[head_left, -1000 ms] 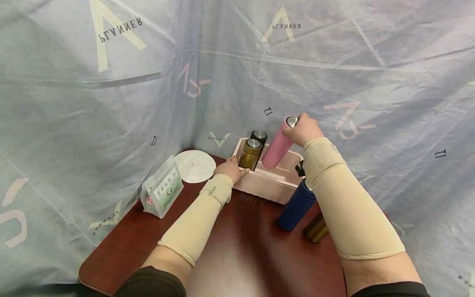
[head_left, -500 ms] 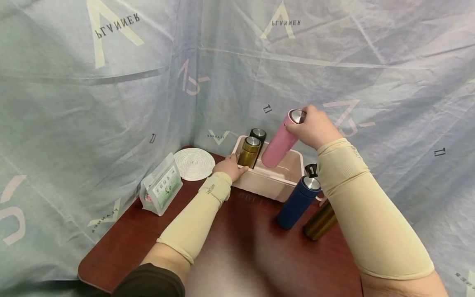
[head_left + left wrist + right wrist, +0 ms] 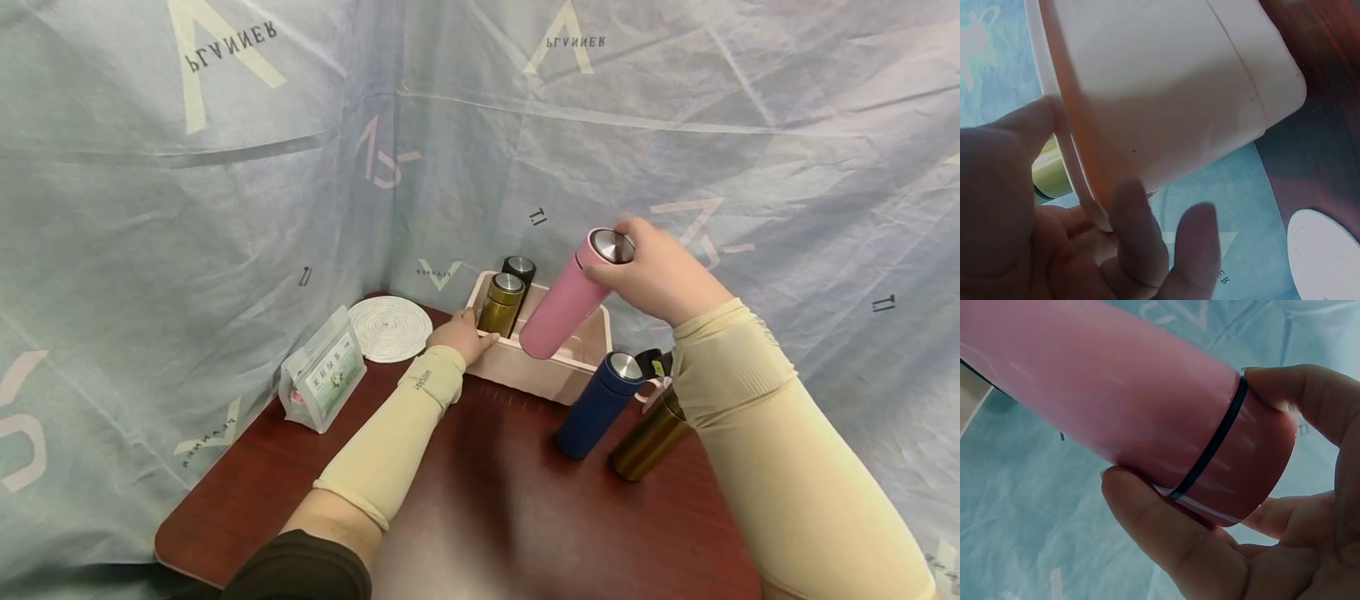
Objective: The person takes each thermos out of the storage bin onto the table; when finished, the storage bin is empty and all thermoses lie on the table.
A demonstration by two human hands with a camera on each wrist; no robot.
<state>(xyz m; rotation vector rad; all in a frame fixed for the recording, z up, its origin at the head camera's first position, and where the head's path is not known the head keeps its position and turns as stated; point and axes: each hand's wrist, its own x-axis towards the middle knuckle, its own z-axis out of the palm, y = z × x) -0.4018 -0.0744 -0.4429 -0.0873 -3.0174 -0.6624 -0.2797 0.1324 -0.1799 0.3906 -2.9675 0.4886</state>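
Gripping the glossy, cylindrical pink flask (image 3: 566, 308) by its metal-topped end, right of frame centre, the right hand (image 3: 663, 271) holds it tilted; the left hand (image 3: 455, 336) pinches the tub (image 3: 510, 368) by its thin rim. Since the earlier frame, the flask's base has shifted down across that rim.

In the head view, a reddish-brown table (image 3: 592, 525) is filling the lower middle of the frame, its rounded corner showing at lower left. Left of centre, a jasmine green tea pouch (image 3: 326, 375) is standing upright, and a round white woven mat (image 3: 390, 329) is lying flat just beyond it. Creased grey-blue sheeting (image 3: 660, 142) is hanging across the upper frame, bearing inverted PLANNER lettering (image 3: 231, 46) at upper left.
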